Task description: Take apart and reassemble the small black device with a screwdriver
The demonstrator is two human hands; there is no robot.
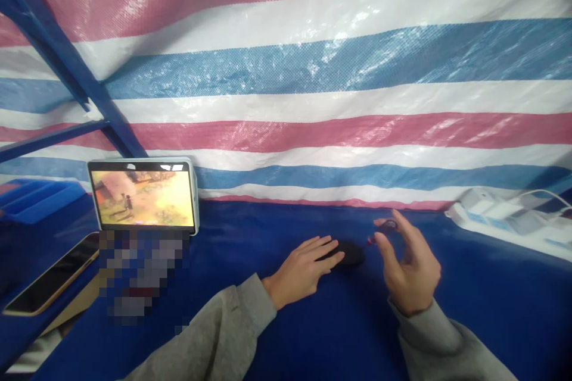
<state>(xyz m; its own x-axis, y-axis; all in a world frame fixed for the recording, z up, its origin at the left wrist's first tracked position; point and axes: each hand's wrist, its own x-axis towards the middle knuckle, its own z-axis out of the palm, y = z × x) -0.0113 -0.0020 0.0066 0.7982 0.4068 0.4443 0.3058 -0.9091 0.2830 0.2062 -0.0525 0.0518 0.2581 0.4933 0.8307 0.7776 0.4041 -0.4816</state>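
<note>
My left hand [308, 268] lies with its fingers stretched out, their tips on the near left edge of a flat black rounded object [353, 253] on the blue table. Its exact kind does not show. To the right, my right hand [409, 265] is raised over the table. Its thumb and index finger pinch a small dark purple looped thing [388, 225], partly hidden by the fingers and blurred.
A tablet [145, 196] playing a video stands at the left, with a phone [53, 274] beside it. A blue tray [42, 199] sits behind them. A white power strip with plugs [504, 220] lies at the back right. Striped sheeting [313, 71] hangs behind the table.
</note>
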